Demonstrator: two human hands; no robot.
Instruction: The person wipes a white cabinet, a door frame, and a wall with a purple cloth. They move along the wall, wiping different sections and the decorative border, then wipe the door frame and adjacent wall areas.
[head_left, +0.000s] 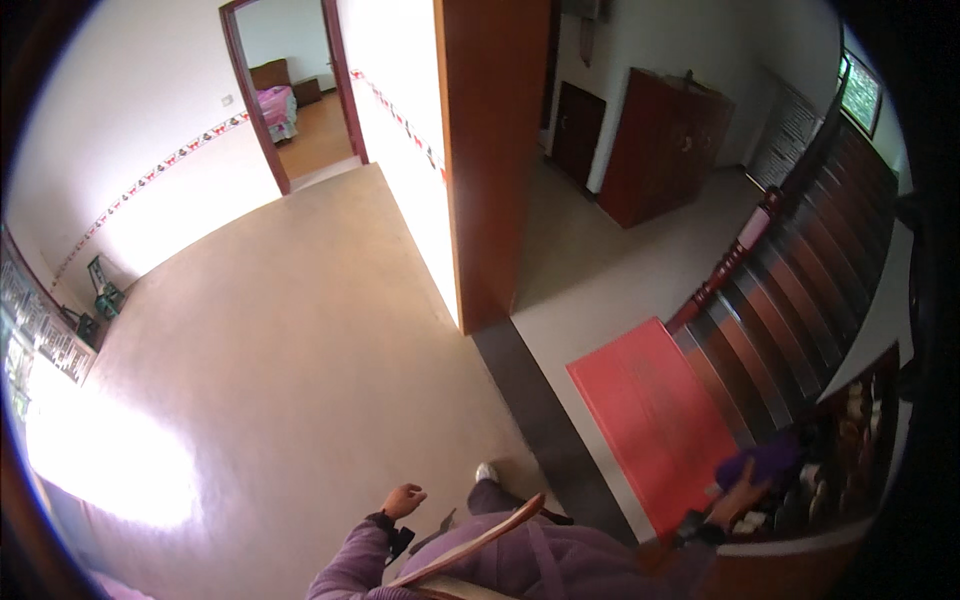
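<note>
At the lower right, my right hand (739, 496) grips a soft-looking purple item (754, 461), blurred; I cannot tell whether it is a shoe or a cloth. The hand is beside a recessed rack (814, 487) packed with what look like shoes, dark and light. Under and left of it lies a red mat (649, 412) at the foot of the stairs. My left hand (403, 501) hangs out in front of my purple sleeve, over the tan floor. Its fingers are loosely curled, the thumb a little apart, with nothing seen in them.
A staircase (780, 315) with a dark wooden newel post (724, 270) rises to the right. A brown wooden partition end (491, 165) stands ahead, a dark floor strip (551, 420) at its base. Beyond is a red-brown cabinet (667, 150). A green chair (105, 289) stands far left.
</note>
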